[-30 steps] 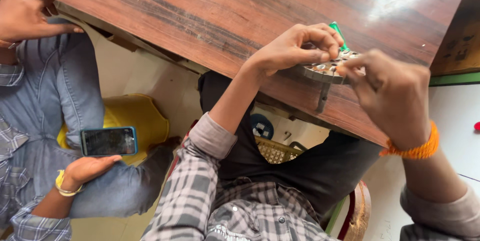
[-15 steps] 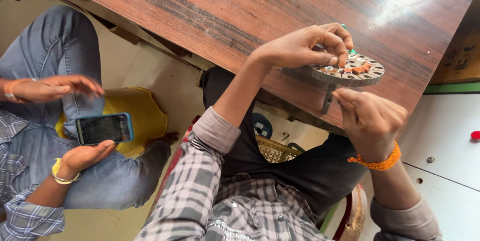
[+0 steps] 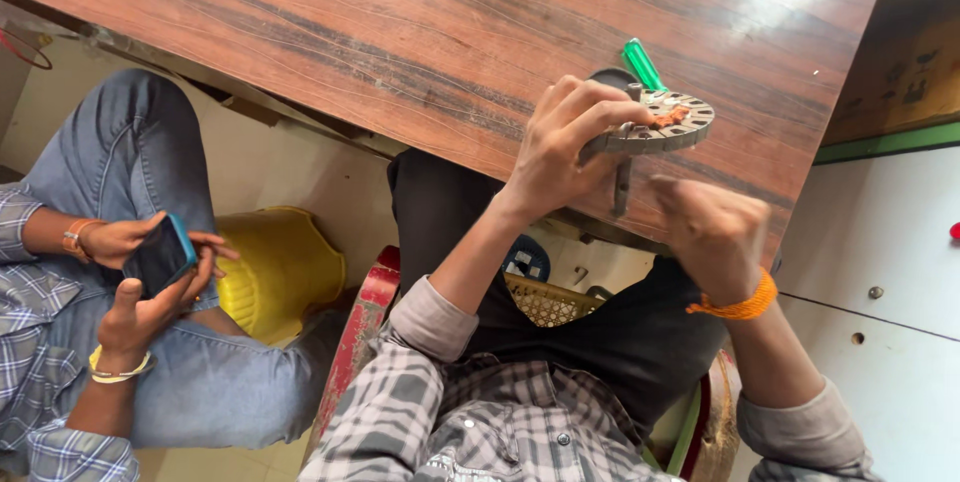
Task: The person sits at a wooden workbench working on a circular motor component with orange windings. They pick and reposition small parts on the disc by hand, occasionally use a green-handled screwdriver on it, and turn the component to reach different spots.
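Wooden table (image 3: pixel 400 32) edge under disc (image 3: pixel 665 124); co-worker w/ phone (image 3: pixel 160 257) nearby.

Beside us: a seated person's hands holding a phone (image 3: pixel 160 257)
Under the wooden table (image 3: pixel 380 32): yellow bucket (image 3: pixel 280 267)
Right: white cabinet (image 3: pixel 880 242)

The left hand (image 3: pixel 560 147) grips a round grey metal disc with copper windings (image 3: pixel 665 124) at the edge of the brown wooden table (image 3: pixel 400 32) — a green-handled screwdriver (image 3: pixel 640 64) lies just behind it. The right hand (image 3: pixel 710 232), blurred, hangs just below the disc — fingers curled.
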